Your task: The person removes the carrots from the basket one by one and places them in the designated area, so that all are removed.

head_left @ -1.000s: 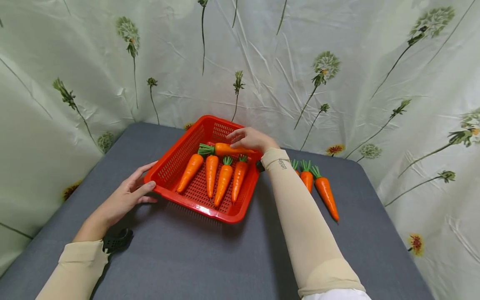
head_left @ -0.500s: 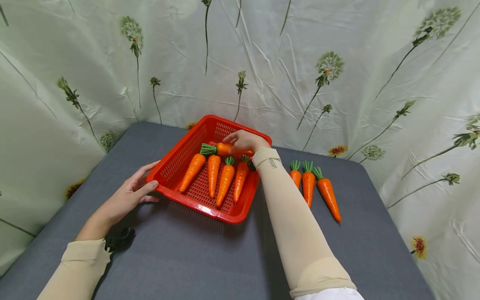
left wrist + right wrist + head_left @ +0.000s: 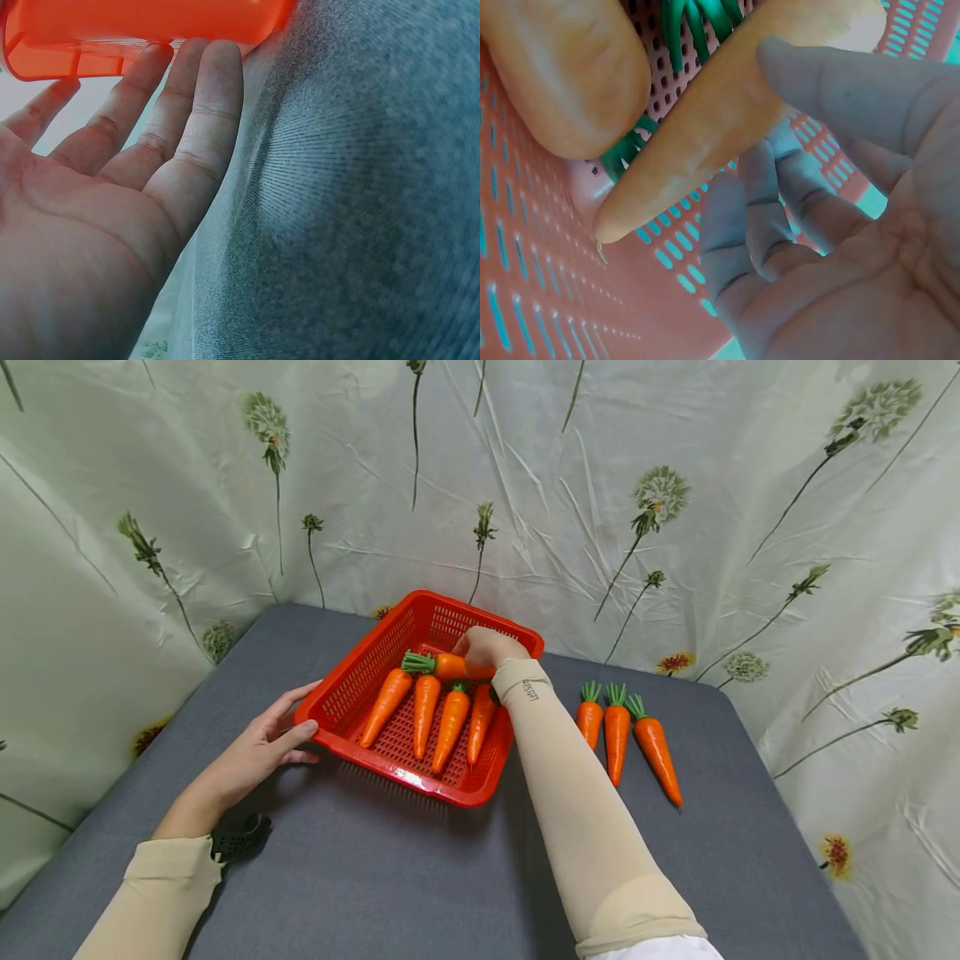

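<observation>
A red plastic basket [image 3: 352, 752] with slotted walls has several orange carrots with green tops in it. One carrot [image 3: 448, 667] lies crosswise near the far side, above the tops of the others, such as a lengthwise carrot [image 3: 386, 706]. My right hand [image 3: 491, 647] is inside the basket on the crosswise carrot. In the right wrist view the thumb lies against one side of this carrot [image 3: 697, 131], the curled fingers along the other. My left hand [image 3: 247, 758] touches the basket's near left corner, thumb at the rim. Its fairly straight fingers meet the red wall [image 3: 150, 22] in the left wrist view.
To the right of the basket, a row of three carrots [image 3: 617, 735] lies on the grey table [image 3: 360, 877]; my right forearm partly covers the leftmost. A pale curtain [image 3: 570, 527] printed with flowers hangs close behind the table and along its sides.
My right hand has lowered onto the crosswise carrot, and its fingers have closed in around it. More of the table carrots show as the forearm shifted left. The left hand stays at the basket corner.
</observation>
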Available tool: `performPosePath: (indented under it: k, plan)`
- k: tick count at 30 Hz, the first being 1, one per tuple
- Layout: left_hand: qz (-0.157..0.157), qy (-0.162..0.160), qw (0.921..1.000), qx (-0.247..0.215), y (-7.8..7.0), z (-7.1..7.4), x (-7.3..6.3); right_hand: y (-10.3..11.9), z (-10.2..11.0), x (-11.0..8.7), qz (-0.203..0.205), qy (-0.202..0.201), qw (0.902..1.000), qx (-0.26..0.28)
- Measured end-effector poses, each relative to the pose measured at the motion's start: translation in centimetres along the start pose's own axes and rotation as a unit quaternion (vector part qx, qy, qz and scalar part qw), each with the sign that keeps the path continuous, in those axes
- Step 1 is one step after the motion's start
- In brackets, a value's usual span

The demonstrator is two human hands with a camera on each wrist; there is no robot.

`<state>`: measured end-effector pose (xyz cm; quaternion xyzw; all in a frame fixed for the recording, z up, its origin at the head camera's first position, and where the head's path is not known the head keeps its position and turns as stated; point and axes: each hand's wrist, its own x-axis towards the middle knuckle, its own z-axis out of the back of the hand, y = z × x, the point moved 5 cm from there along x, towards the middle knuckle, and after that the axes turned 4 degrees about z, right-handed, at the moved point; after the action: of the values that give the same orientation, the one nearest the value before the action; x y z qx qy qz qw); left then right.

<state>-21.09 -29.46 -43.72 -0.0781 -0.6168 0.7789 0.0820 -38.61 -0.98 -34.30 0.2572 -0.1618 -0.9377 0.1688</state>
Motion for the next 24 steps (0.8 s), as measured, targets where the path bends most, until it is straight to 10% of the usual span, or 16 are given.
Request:
performPosePath:
  k: [24]
  plan:
    - [-0.005,0.0,1.0,-0.002,-0.1,-0.1,0.0,-0.2,0.0,0.9,0.084,0.033,0.9953,-0.036]
